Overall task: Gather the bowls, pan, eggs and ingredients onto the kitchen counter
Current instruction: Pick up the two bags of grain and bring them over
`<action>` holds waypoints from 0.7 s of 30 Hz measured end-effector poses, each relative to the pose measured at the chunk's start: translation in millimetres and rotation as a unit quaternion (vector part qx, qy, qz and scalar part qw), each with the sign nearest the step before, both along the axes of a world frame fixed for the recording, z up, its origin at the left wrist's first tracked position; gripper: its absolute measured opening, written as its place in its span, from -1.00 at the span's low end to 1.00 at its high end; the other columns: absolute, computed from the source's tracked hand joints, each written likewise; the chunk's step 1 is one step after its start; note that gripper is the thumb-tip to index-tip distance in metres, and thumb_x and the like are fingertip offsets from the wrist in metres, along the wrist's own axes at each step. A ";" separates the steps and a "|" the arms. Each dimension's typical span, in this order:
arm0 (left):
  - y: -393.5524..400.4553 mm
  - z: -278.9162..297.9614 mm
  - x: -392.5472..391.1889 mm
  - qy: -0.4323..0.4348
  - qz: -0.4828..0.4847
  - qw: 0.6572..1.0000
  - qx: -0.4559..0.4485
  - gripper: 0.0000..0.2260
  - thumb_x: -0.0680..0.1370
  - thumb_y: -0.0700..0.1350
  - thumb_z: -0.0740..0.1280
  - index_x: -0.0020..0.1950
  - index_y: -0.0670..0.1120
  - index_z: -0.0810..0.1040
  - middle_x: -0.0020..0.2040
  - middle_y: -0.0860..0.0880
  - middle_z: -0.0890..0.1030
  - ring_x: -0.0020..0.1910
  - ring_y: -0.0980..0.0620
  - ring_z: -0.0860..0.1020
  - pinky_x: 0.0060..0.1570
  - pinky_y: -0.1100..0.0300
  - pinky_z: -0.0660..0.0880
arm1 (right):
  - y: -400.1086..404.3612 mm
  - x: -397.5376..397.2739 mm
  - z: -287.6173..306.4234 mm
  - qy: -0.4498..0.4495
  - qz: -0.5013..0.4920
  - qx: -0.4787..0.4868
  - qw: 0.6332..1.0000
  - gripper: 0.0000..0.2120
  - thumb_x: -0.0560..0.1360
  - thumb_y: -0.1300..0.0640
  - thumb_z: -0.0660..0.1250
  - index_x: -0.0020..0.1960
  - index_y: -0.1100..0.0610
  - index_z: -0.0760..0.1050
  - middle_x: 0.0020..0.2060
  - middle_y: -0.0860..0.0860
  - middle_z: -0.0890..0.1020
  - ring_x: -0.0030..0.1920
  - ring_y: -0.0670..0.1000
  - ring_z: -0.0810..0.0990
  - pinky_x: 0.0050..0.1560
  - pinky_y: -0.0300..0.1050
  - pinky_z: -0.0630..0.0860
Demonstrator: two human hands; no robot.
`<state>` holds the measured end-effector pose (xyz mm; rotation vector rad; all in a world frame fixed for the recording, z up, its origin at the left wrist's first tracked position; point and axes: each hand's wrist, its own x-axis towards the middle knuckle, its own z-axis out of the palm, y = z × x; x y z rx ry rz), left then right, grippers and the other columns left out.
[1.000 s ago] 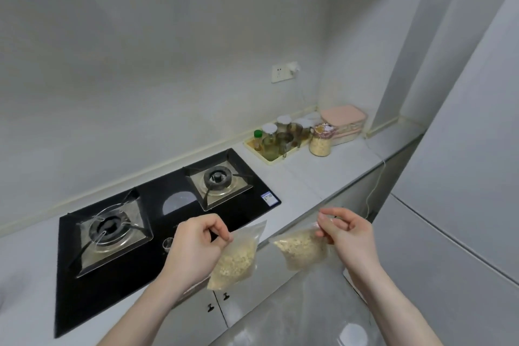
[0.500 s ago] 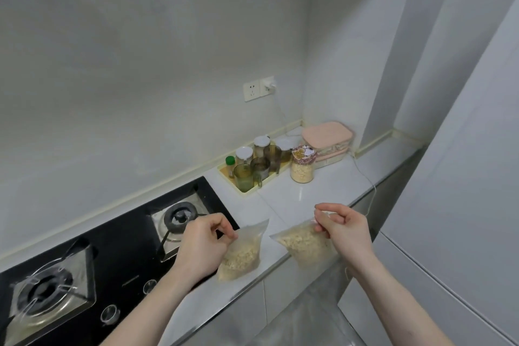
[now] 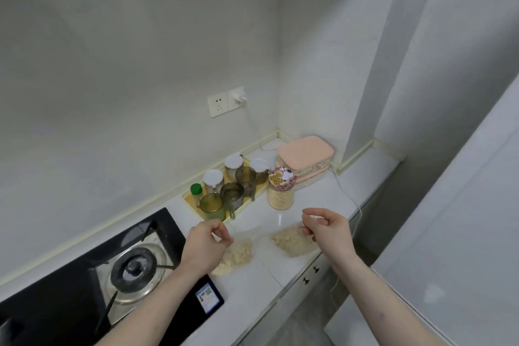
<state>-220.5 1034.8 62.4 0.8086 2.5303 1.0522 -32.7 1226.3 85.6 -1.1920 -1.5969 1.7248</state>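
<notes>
Two bags of grain, the left bag [image 3: 237, 255] and right bag [image 3: 292, 240], lie on the bench [image 3: 314, 205] beside the stove [image 3: 134, 267]; the left hand [image 3: 206, 247] and right hand [image 3: 327, 229] each pinch a bag's top edge.

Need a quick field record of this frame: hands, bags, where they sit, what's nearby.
left hand: pinches top of left bag
right hand: pinches top of right bag
bag contents: pale flakes, likely oats
bag position: low over or resting on the white counter; contact unclear
stove: gas burner left of bags
behind bags: lidded jar, yellow tray of cups and jars, pink box
</notes>
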 end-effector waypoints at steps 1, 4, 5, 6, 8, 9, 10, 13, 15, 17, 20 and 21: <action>10.0 -4.6 -6.2 -0.006 0.009 1.000 -0.003 -0.78 0.44 -0.13 0.54 -0.32 0.03 0.56 -0.22 0.11 0.64 -0.35 0.15 0.52 -0.41 0.36 0.35 | 9.6 -9.4 -3.7 -0.002 0.002 -0.003 1.000 -0.91 0.54 0.23 0.43 0.03 0.13 0.66 -0.26 0.13 0.74 -0.35 -0.09 0.68 -0.34 -0.37 0.52; 39.9 -14.1 -25.4 -0.018 0.045 0.999 -0.007 -0.77 0.46 -0.13 0.52 -0.32 0.01 0.54 -0.22 0.08 0.62 -0.28 0.14 0.55 -0.43 0.36 0.37 | 34.7 -36.3 -16.9 -0.004 0.010 -0.024 1.000 -0.92 0.54 0.24 0.42 0.02 0.13 0.66 -0.26 0.11 0.75 -0.35 -0.08 0.66 -0.32 -0.33 0.54; 46.4 -16.3 -29.9 -0.025 0.059 0.998 -0.006 -0.77 0.47 -0.14 0.52 -0.32 0.00 0.54 -0.24 0.07 0.62 -0.25 0.12 0.56 -0.39 0.33 0.40 | 39.8 -42.3 -23.0 -0.004 0.009 -0.034 0.999 -0.92 0.55 0.23 0.42 0.02 0.13 0.66 -0.27 0.09 0.75 -0.35 -0.07 0.66 -0.30 -0.30 0.54; 53.8 -19.2 -35.2 -0.034 0.077 0.996 -0.006 -0.78 0.47 -0.14 0.52 -0.31 -0.02 0.54 -0.26 0.05 0.63 -0.24 0.11 0.57 -0.36 0.30 0.43 | 46.5 -49.2 -29.6 -0.008 0.009 -0.046 0.999 -0.92 0.55 0.22 0.42 0.02 0.13 0.67 -0.27 0.08 0.75 -0.36 -0.07 0.65 -0.28 -0.27 0.52; 67.0 -23.6 -45.0 -0.048 0.102 0.994 -0.005 -0.79 0.47 -0.15 0.51 -0.30 -0.03 0.54 -0.28 0.03 0.63 -0.22 0.09 0.58 -0.32 0.27 0.45 | 59.5 -65.1 -39.3 -0.006 0.005 -0.070 0.998 -0.93 0.54 0.23 0.43 0.00 0.14 0.67 -0.30 0.06 0.74 -0.38 -0.05 0.62 -0.28 -0.23 0.49; 73.6 -24.9 -49.1 -0.047 0.112 0.993 -0.006 -0.79 0.47 -0.16 0.50 -0.31 -0.03 0.54 -0.29 0.03 0.63 -0.22 0.09 0.58 -0.31 0.27 0.45 | 67.0 -73.3 -44.8 -0.001 0.004 -0.086 0.996 -0.93 0.54 0.25 0.43 0.00 0.16 0.67 -0.31 0.06 0.73 -0.40 -0.04 0.59 -0.30 -0.23 0.47; 81.4 -27.1 -55.1 -0.047 0.128 0.991 -0.007 -0.78 0.48 -0.17 0.49 -0.32 -0.03 0.52 -0.29 0.04 0.63 -0.21 0.10 0.58 -0.30 0.28 0.44 | 76.4 -85.1 -51.8 0.002 0.012 -0.105 0.994 -0.93 0.53 0.28 0.43 0.00 0.19 0.67 -0.32 0.08 0.72 -0.41 -0.03 0.56 -0.32 -0.23 0.45; 90.9 -34.9 -65.8 -0.068 0.153 0.986 -0.020 -0.75 0.49 -0.24 0.45 -0.32 -0.06 0.48 -0.30 0.04 0.61 -0.23 0.16 0.56 -0.29 0.30 0.44 | 87.8 -110.3 -65.3 0.013 0.012 -0.155 0.988 -0.90 0.51 0.33 0.43 0.03 0.26 0.65 -0.24 0.18 0.72 -0.41 -0.01 0.52 -0.34 -0.24 0.44; 98.5 -40.5 -74.2 -0.075 0.176 0.981 -0.032 -0.76 0.49 -0.28 0.41 -0.32 -0.07 0.48 -0.31 0.05 0.60 -0.25 0.19 0.55 -0.29 0.28 0.47 | 96.1 -130.6 -73.0 0.019 0.015 -0.198 0.980 -0.88 0.50 0.36 0.43 0.03 0.28 0.65 -0.23 0.18 0.70 -0.43 -0.04 0.51 -0.42 -0.30 0.43; 102.6 -45.5 -82.1 -0.076 0.195 0.977 -0.041 -0.77 0.49 -0.26 0.40 -0.31 -0.05 0.48 -0.30 0.05 0.61 -0.25 0.11 0.56 -0.26 0.21 0.52 | 101.8 -150.9 -78.3 0.022 0.009 -0.247 0.969 -0.85 0.47 0.39 0.45 0.03 0.27 0.65 -0.19 0.18 0.69 -0.50 -0.12 0.49 -0.53 -0.35 0.37; 108.7 -52.2 -89.5 -0.083 0.214 0.972 -0.053 -0.80 0.50 -0.24 0.38 -0.29 -0.04 0.50 -0.26 0.00 0.62 -0.20 0.01 0.58 -0.17 0.11 0.60 | 110.2 -178.3 -86.1 0.004 0.032 -0.309 0.951 -0.80 0.42 0.41 0.48 -0.07 0.14 0.63 -0.22 0.08 0.66 -0.53 -0.19 0.44 -0.57 -0.36 0.26; 109.9 -54.4 -90.8 -0.086 0.217 0.971 -0.054 -0.80 0.51 -0.25 0.37 -0.29 -0.04 0.50 -0.26 -0.01 0.62 -0.19 0.00 0.58 -0.14 0.07 0.63 | 112.1 -185.5 -89.1 -0.001 0.042 -0.323 0.945 -0.78 0.41 0.39 0.49 -0.11 0.09 0.61 -0.28 0.01 0.63 -0.52 -0.20 0.41 -0.56 -0.38 0.24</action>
